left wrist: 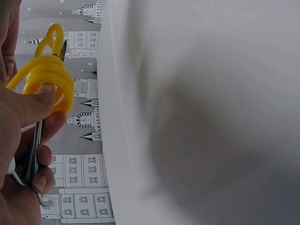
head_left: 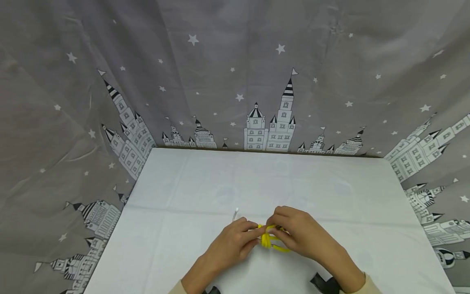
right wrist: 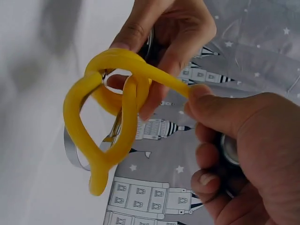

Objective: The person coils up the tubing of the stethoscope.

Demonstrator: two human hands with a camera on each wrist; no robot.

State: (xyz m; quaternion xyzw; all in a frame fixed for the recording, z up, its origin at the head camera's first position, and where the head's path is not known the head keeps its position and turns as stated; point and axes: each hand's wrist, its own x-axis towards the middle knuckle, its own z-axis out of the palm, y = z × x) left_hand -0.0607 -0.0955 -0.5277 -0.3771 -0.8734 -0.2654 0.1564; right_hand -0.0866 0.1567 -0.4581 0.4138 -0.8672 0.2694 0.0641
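Observation:
Yellow rubber-like tubing is wound in several coils round a thin metal frame. My left hand grips the frame and coils, with the thumb pressing on the tubing in the left wrist view. A bent metal end pokes out past this hand. My right hand pinches a straight strand of the tubing between thumb and forefinger. In the right wrist view a yellow loop hangs off the coils, its two sides meeting in a short stub.
A white-covered table lies under both hands. Grey cloth with stars and castles surrounds its back and sides. Dark pieces sit by the right wrist. Behind the right fingers is a dark, silver-edged thing; its kind is unclear.

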